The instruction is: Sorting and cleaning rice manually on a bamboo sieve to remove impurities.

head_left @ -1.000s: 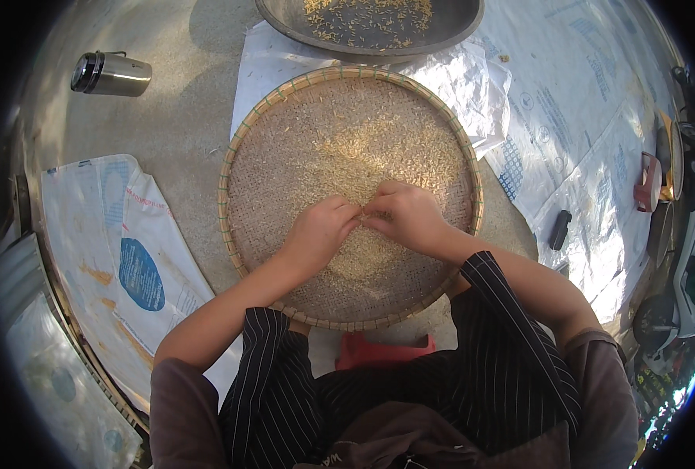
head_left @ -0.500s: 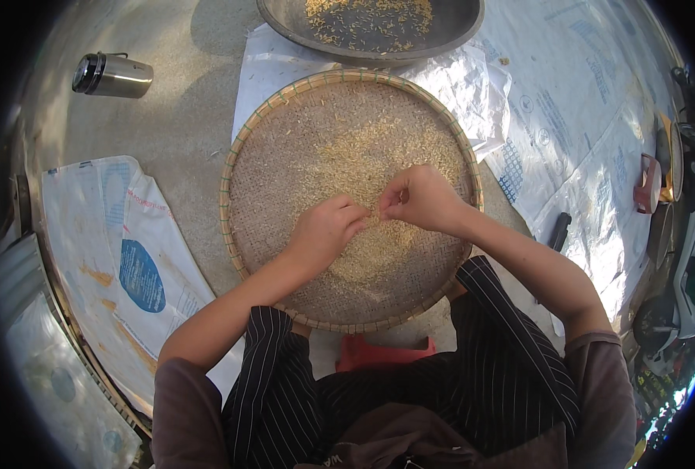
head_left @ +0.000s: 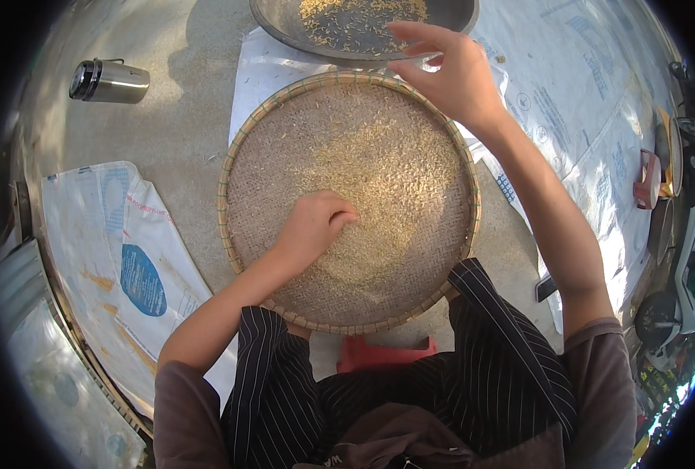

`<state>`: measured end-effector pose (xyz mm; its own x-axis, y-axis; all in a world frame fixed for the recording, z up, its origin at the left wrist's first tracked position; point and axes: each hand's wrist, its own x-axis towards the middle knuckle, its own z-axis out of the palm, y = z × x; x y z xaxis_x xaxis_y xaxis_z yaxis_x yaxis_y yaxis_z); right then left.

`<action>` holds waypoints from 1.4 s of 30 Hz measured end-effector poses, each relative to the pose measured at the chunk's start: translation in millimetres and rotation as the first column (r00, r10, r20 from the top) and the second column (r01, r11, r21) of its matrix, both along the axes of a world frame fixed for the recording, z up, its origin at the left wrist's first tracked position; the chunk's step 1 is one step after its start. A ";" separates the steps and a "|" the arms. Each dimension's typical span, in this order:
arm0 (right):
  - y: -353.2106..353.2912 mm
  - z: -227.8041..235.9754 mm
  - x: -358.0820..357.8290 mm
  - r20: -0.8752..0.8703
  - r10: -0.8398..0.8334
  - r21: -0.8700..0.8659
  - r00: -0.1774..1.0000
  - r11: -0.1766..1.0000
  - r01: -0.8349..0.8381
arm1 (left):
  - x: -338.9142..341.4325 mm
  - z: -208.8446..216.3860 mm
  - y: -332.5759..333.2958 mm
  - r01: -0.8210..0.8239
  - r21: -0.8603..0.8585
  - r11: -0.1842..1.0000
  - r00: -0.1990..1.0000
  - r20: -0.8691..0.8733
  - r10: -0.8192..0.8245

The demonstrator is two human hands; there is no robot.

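Observation:
A round woven winnowing tray (head_left: 265,160) with a bamboo rim lies in front of my knees. Pale grains (head_left: 390,184), apparently rice, are spread over its middle. My left hand (head_left: 310,228) is over the grain with thumb and fingers pinched together; whatever they hold is too small to make out. Past the tray's far right rim, my right hand (head_left: 460,82) reaches to the near edge of a dark, wide bowl (head_left: 335,53). Its thumb and fingers are apart, and nothing shows between them. Golden unhusked grains (head_left: 363,19) lie scattered in the bowl.
A steel flask (head_left: 119,82) lies on its side at the far left. White printed sacks (head_left: 101,234) cover the ground left and right. Beneath me is a red stool (head_left: 382,356). A dark object (head_left: 546,288) lies by my right forearm, and a motorbike (head_left: 689,266) is at the right edge.
My right hand has moved from beside the left over the tray, forward to the bowl, and its fingers have spread. My left hand has shifted slightly, still pinched.

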<state>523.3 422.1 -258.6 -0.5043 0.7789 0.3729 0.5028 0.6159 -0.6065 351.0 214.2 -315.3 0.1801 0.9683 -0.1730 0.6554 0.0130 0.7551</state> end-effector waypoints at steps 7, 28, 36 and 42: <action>-96.8 -32.1 16.9 0.156 0.430 -0.601 0.889 0.756 -0.260 | -39.5 49.5 101.3 -0.296 -0.136 0.945 0.804 0.499 0.324; -136.5 -63.5 35.1 0.250 0.491 -0.473 0.835 0.814 -0.337 | 5.9 10.2 -2.8 0.069 -0.121 0.990 0.997 0.035 -0.066; -137.9 -67.2 23.6 0.206 0.500 -0.515 0.841 0.786 -0.342 | 21.3 5.2 -21.5 0.089 0.053 0.995 0.991 -0.104 -0.083; -121.7 -48.7 26.8 0.164 0.484 -0.566 0.859 0.760 -0.320 | 23.1 9.9 -21.3 0.043 -0.032 0.999 0.994 -0.103 -0.046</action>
